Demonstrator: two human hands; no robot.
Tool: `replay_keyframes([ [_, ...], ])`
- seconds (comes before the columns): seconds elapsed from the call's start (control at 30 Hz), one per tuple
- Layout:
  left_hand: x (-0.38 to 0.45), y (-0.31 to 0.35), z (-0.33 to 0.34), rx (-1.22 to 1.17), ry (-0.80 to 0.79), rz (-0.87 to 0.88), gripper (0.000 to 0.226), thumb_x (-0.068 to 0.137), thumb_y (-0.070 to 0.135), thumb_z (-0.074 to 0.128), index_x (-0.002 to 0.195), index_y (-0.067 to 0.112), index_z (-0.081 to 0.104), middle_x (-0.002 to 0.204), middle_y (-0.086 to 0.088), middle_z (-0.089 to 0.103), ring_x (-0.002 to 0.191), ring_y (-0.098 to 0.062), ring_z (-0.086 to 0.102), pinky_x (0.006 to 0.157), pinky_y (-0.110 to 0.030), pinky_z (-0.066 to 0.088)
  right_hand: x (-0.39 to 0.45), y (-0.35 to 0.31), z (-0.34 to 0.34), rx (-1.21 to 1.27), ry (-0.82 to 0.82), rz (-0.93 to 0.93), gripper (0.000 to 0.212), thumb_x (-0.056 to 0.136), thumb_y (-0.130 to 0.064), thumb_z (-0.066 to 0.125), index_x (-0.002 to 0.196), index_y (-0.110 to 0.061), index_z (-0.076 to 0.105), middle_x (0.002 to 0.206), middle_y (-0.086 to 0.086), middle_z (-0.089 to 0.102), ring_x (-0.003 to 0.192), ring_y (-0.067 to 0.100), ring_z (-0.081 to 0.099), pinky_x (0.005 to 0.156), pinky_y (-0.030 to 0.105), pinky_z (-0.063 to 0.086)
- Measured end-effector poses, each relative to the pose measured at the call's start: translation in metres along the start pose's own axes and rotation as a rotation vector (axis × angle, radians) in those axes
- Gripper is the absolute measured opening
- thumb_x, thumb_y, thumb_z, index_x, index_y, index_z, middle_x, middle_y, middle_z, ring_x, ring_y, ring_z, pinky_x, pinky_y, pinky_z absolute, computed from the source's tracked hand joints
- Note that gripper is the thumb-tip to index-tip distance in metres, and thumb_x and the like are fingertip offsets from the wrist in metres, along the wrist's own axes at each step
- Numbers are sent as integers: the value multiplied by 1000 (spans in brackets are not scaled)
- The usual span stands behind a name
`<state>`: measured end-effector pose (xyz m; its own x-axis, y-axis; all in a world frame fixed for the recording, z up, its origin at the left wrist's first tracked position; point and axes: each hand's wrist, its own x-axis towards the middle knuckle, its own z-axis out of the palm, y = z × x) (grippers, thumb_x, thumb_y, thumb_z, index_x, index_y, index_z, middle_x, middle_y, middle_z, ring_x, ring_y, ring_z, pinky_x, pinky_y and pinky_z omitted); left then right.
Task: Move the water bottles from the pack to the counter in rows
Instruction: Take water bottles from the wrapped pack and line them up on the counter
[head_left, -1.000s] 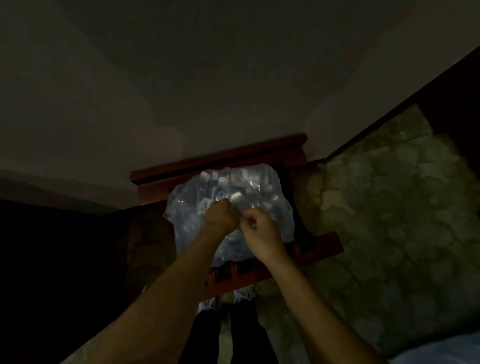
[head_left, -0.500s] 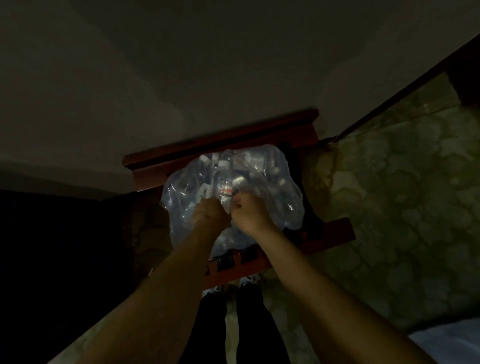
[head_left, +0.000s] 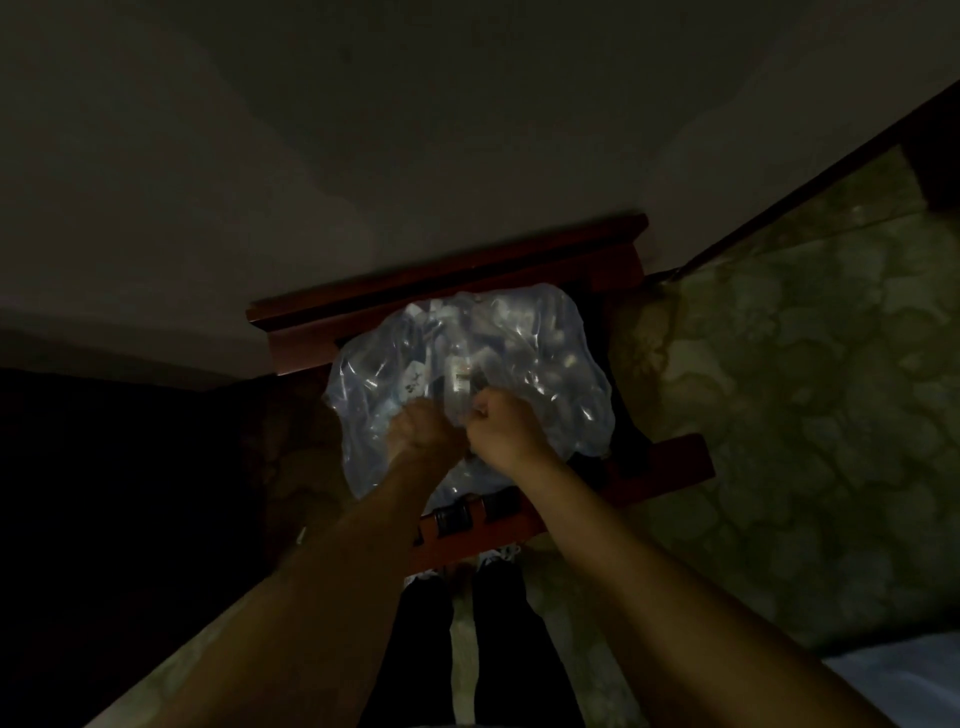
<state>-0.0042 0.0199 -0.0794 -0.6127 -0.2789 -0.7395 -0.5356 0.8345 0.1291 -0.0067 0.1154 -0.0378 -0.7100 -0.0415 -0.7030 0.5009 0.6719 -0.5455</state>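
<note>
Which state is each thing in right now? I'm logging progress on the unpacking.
Pack of water bottles: still wrapped in clear plastic, resting on the wooden stand.
Wooden stand: upright against the wall, carrying the pack.
Left hand: fingers curled, gripping the plastic wrap.
Right hand: fingers curled, gripping the wrap beside the left hand.
Bottles: none out of the pack yet.

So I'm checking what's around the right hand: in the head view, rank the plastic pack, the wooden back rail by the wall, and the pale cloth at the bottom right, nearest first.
1. Plastic pack: the right hand grips its wrap.
2. Wooden back rail: beyond the pack, against the wall.
3. Pale cloth: far bottom-right corner.
</note>
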Motion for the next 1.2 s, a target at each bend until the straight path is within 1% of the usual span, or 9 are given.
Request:
replay_keyframes([
  [0.1,-7,2,-10,-265,26,21,42,93,37,60,112,-1,62,109,-16,68,100,-28,66,79,-32,53,-2,-4,-6,20,28,5,14,97,-10,44,88,-14,54,78,-1,54,74,15,55,57,23,41],
  [0.27,-31,-6,-30,-564,79,25,44,86,52,62,64,15,52,60,2,55,56,-10,52,50,-24,38,-5,-8,-10,87,38,58,31,101,-18,42,124,-5,57,116,13,63,102,26,61,80,30,48],
  [0.4,-53,-27,-40,-713,-18,61,50,86,56,60,74,7,65,71,-5,67,74,-22,69,59,-30,51,-4,-13,-6,210,58,113,34,102,-31,37,104,-6,61,98,11,63,90,24,60,68,27,45],
  [0.5,-78,-41,-30,-864,-46,127,45,87,53,62,75,10,70,72,-6,72,73,-25,73,69,-42,59,-6,-19,1,408,44,192,53,95,-54,46,112,-8,65,104,11,69,95,26,66,84,37,56],
  [0.77,-89,-56,-47,-1156,-311,66,50,83,69,53,90,27,79,92,-3,79,83,-14,76,65,-28,60,-31,-26,19,470,-55,210,64,79,-56,58,124,-10,61,115,13,69,104,29,67,92,45,55],
  [0.87,-87,-55,-60,-1197,-392,84,57,82,63,55,111,17,71,101,-9,77,91,-20,75,76,-32,60,-43,-26,24,491,-49,141,49,83,-56,56,117,-21,57,109,2,68,96,17,67,76,34,56],
  [0.97,-86,-63,-65,-1212,-345,121,54,86,58,57,107,11,72,93,-5,78,82,-14,76,58,-19,57,-46,-31,23,467,-71,80,37,87,-57,52,111,-29,56,108,-1,66,95,14,66,76,33,55],
  [1.1,-77,-85,-67,-1409,-233,43,45,84,39,71,110,2,71,103,-18,75,97,-31,73,80,-39,60,-41,-43,28,390,-108,73,73,79,-80,32,124,-29,59,115,2,65,107,23,63,96,44,50],
  [1.2,-72,-108,-67,-1438,-106,93,39,69,41,81,94,11,76,92,-14,77,81,-25,76,60,-27,58,-24,-41,33,263,-53,-10,45,96,-52,43,114,-17,66,111,8,67,106,26,63,91,36,49],
])
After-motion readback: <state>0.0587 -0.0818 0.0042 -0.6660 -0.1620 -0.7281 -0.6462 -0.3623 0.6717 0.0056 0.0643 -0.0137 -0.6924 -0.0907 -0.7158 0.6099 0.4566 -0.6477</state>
